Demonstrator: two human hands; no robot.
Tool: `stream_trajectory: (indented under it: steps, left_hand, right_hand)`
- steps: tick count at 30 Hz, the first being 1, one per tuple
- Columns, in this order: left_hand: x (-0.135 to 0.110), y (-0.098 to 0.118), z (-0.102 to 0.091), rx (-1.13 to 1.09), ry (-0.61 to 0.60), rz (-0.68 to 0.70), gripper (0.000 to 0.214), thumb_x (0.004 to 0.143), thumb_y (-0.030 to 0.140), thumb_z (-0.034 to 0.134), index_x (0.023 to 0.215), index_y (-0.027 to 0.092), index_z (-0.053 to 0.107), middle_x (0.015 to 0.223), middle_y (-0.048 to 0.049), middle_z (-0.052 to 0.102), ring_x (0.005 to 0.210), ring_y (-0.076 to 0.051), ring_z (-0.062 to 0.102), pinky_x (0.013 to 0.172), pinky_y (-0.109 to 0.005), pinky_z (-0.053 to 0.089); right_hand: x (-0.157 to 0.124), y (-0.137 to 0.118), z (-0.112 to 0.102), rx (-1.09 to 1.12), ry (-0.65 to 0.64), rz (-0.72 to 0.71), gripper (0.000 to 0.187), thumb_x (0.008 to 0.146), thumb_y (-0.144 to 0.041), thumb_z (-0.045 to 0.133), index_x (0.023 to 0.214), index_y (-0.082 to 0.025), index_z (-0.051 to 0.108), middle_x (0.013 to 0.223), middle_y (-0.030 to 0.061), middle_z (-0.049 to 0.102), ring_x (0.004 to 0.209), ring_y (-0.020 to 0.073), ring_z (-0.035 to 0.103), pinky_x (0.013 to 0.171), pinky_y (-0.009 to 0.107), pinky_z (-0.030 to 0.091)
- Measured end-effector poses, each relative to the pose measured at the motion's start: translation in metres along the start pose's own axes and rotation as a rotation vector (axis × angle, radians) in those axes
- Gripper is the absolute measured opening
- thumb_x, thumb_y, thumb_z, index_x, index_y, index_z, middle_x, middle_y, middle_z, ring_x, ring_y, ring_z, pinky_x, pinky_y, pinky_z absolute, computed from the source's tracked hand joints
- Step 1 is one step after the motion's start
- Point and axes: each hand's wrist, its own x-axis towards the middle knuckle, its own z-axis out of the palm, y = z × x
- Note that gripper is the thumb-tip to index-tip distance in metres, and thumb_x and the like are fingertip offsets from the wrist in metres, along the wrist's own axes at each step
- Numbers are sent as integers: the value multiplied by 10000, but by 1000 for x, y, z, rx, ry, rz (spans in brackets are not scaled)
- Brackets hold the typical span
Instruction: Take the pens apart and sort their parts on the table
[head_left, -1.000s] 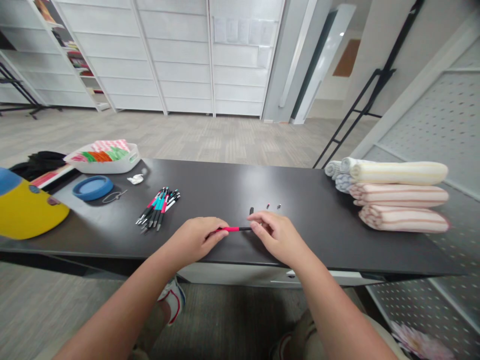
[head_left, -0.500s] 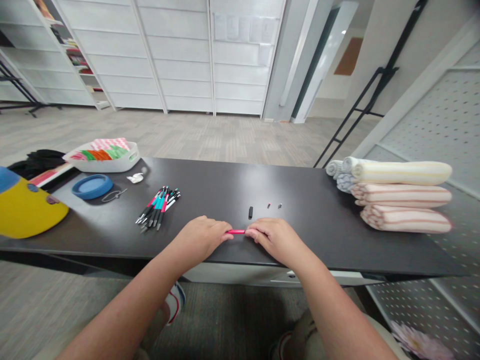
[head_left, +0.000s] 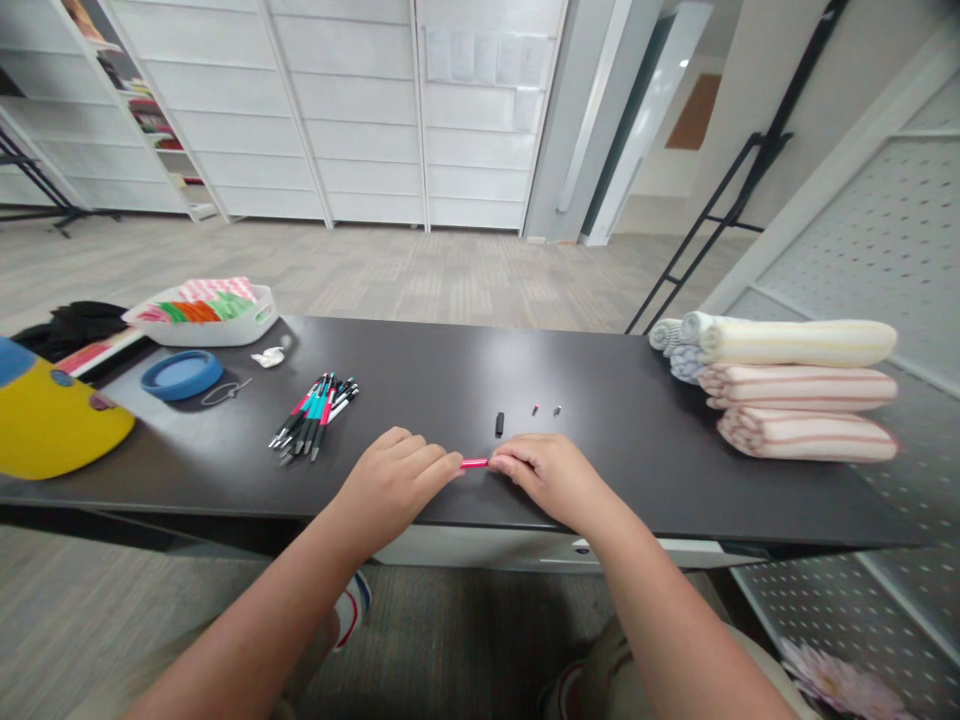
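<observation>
Between my two hands runs a short pink pen barrel (head_left: 475,463), just above the dark tabletop near its front edge. My left hand (head_left: 401,475) is closed on its left end, and my right hand (head_left: 541,472) pinches the right end; both ends are hidden by fingers. Just beyond my right hand lie a black rubber grip (head_left: 500,424), a tiny red-tipped piece (head_left: 535,410) and a small metallic piece (head_left: 557,410). To the left of my left hand sits a heap of pens (head_left: 313,415) in pink, teal, white and black.
Rolled striped towels (head_left: 806,390) are stacked at the right of the table (head_left: 435,360). On the left are a white basket (head_left: 259,318) with colourful items, a blue round lid-like object (head_left: 182,375), a crumpled white scrap (head_left: 268,357) and a yellow-and-blue object (head_left: 60,420).
My left hand's fingers have shifted their hold on the left end of the pen barrel. My right hand stays nearly still, and the small parts lie where they were.
</observation>
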Motion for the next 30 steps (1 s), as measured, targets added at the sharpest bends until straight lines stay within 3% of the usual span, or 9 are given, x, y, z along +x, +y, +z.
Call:
stream_trajectory:
  steps: [5, 10, 18, 21, 24, 28, 30]
  left_hand:
    - [-1, -1, 3, 5, 44, 22, 213, 1093, 295, 474, 1217, 202, 619, 995, -35, 764, 870, -176, 650, 835, -379, 378]
    - [4, -3, 6, -7, -20, -21, 324, 1101, 370, 442, 945, 194, 665, 748, -13, 701, 728, -169, 629, 751, -362, 345]
    - [13, -14, 14, -150, -150, -148, 381, 1106, 413, 382, 1047, 194, 688, 958, -50, 763, 875, -210, 683, 773, -338, 388]
    - [14, -15, 13, -174, -169, -172, 406, 1107, 424, 364, 1055, 191, 693, 978, -56, 766, 907, -220, 692, 797, -344, 405]
    - [14, -14, 12, -168, -185, -177, 414, 1107, 425, 361, 1059, 188, 698, 980, -58, 765, 908, -224, 695, 803, -351, 413]
    - [15, -13, 12, -146, -205, -187, 423, 1107, 424, 358, 1044, 183, 701, 957, -62, 760, 891, -218, 693, 793, -343, 419]
    - [16, -13, 12, -145, -201, -190, 434, 1109, 424, 350, 1045, 179, 702, 956, -66, 759, 892, -215, 692, 795, -340, 423]
  right_hand:
    - [0, -1, -2, 13, -17, 5, 287, 1068, -337, 520, 966, -226, 764, 911, 23, 786, 824, 166, 707, 761, 270, 485]
    - [-1, 0, -1, 37, 1, -6, 250, 1055, -332, 551, 949, -232, 755, 909, 17, 779, 828, 166, 705, 767, 269, 486]
    - [-1, -1, 1, 59, 90, 68, 135, 967, -341, 697, 1052, -244, 737, 962, 22, 762, 807, 167, 679, 749, 279, 497]
    - [0, -3, 1, 26, 69, 80, 205, 998, -380, 650, 1134, -249, 731, 1019, 36, 772, 871, 180, 699, 787, 290, 501]
    - [0, -4, 1, 19, 42, 44, 210, 1056, -329, 547, 1032, -241, 736, 997, 26, 771, 906, 174, 699, 813, 291, 490]
    - [0, -3, 2, 42, 78, 36, 108, 998, -317, 653, 1030, -238, 719, 980, 24, 754, 875, 172, 684, 782, 283, 494]
    - [-1, -3, 1, 38, 79, 49, 149, 1000, -336, 649, 1092, -242, 721, 1021, 33, 757, 896, 177, 690, 799, 291, 501]
